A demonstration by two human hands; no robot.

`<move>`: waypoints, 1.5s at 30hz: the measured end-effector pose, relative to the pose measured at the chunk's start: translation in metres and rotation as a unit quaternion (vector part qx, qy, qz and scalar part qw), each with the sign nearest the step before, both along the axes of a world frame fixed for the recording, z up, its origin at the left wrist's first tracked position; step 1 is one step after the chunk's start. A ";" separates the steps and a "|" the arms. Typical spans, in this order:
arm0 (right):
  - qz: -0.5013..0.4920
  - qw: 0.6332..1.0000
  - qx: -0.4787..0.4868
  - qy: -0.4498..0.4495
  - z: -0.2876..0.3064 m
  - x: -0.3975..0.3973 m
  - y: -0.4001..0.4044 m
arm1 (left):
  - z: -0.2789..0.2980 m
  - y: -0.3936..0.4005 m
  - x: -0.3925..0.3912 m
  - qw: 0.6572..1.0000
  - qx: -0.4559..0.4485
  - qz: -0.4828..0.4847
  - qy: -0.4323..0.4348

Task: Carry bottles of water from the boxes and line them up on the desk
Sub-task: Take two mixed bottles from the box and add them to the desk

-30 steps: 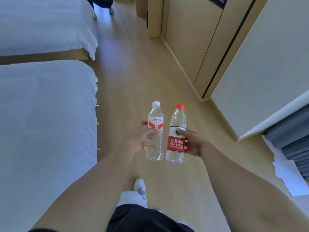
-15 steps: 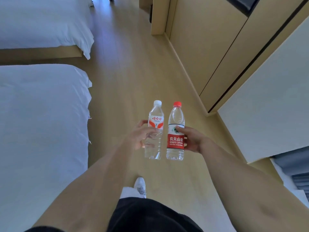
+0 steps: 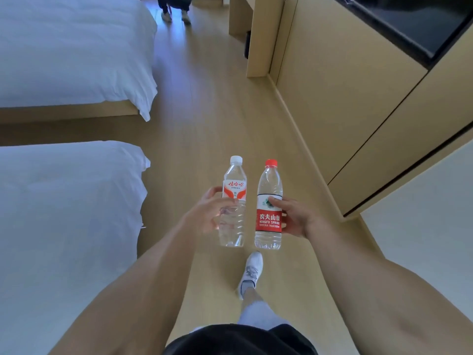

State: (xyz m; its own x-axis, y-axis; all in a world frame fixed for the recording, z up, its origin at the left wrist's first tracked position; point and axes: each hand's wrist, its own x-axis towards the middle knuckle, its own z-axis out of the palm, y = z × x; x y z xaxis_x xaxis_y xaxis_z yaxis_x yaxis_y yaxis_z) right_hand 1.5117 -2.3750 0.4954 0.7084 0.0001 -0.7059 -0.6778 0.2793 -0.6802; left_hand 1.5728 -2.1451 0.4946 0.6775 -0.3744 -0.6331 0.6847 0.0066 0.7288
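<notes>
Side by side, fingers of the left hand curl round a white-capped bottle, while the right hand grips a red-capped bottle. Both bottles stand upright, just apart, above the wooden floor, between two white beds and a wall of cabinets.

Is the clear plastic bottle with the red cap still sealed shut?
The red-capped clear plastic bottle is capped: its red cap sits on the neck. Cannot tell whether the seal is unbroken. The right hand holds it upright.
</notes>
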 end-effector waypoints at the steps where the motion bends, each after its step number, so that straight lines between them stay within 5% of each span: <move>1: 0.005 1.000 0.003 -0.001 -0.003 0.020 -0.003 | -0.001 -0.003 0.017 1.000 0.004 0.004 0.000; 18: 0.103 0.994 0.022 -0.006 -0.002 0.378 -0.067 | 0.012 -0.061 0.332 0.996 0.028 0.079 -0.019; 45: 0.009 1.000 0.002 -0.022 0.005 0.862 -0.068 | 0.016 -0.073 0.855 0.999 -0.002 0.030 -0.045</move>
State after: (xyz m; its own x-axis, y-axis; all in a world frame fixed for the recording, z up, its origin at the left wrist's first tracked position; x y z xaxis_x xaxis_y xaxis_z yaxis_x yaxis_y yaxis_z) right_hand 2.3733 -2.4433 0.5003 0.7385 0.0159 -0.6740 -0.6523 0.2695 -0.7084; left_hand 2.4274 -2.2180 0.5104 0.7534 -0.3334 -0.5668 0.6141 0.0486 0.7877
